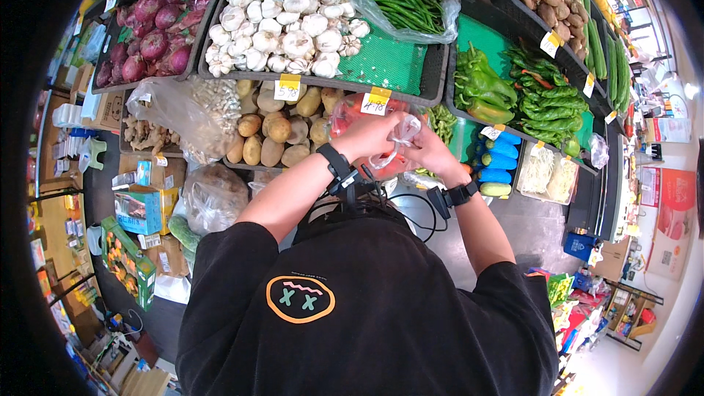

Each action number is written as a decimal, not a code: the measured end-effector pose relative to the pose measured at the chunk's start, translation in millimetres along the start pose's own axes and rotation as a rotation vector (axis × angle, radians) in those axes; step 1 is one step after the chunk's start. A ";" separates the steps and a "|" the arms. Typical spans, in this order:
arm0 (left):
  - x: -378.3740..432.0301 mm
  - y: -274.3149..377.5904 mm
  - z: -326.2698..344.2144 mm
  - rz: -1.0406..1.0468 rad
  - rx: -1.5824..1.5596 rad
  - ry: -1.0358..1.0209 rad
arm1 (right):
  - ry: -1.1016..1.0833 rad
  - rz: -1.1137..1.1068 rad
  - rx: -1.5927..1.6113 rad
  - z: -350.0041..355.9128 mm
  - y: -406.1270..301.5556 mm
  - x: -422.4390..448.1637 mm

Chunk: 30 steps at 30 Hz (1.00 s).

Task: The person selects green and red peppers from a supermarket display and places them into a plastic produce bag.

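My left hand (pixel 377 133) and my right hand (pixel 430 151) meet at the twisted neck of a thin clear plastic bag (pixel 408 130). Both hands pinch this gathered plastic, and a loop of it hangs down between them. Red produce (pixel 347 113) shows through clear plastic under and behind my hands; its kind and whether it is all in the held bag cannot be made out. Potatoes (pixel 273 127) lie in a crate just left of my left hand. A price tag (pixel 376 102) hangs from the crate edge directly above my hands.
Above, crates hold garlic (pixel 297 22), red onions (pixel 154 41) and green chillies (pixel 401 3) in an open bag. Green peppers (pixel 484 85) and blue-netted vegetables (pixel 498 162) are to the right. Cartons (pixel 137 212) and a bulging bag (pixel 214 198) stand at left. Cables (pixel 434 225) hang below my wrists.
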<state>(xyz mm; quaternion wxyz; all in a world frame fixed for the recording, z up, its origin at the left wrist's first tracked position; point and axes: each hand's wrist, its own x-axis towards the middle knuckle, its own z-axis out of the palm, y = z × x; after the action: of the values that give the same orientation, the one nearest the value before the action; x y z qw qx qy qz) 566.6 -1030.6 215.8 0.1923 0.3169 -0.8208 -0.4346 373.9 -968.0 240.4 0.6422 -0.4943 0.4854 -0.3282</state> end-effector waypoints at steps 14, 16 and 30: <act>-94.9 -51.0 -57.7 -0.414 -0.671 0.763 | 0.589 0.334 -0.207 -99.5 17.6 -98.6; -95.1 -46.7 -48.0 -0.323 -0.657 0.754 | 0.736 0.303 -0.381 -99.5 41.9 -104.5; -85.8 9.5 -52.1 -0.120 -1.233 0.161 | -0.160 0.079 -1.214 -30.3 30.4 -5.8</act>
<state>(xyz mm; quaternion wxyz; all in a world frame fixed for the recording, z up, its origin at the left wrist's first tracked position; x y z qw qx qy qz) 656.2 -998.4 248.9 0.3762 0.2250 -0.3825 -0.8133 341.5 -963.4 211.9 0.2921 -0.7765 0.5540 0.0690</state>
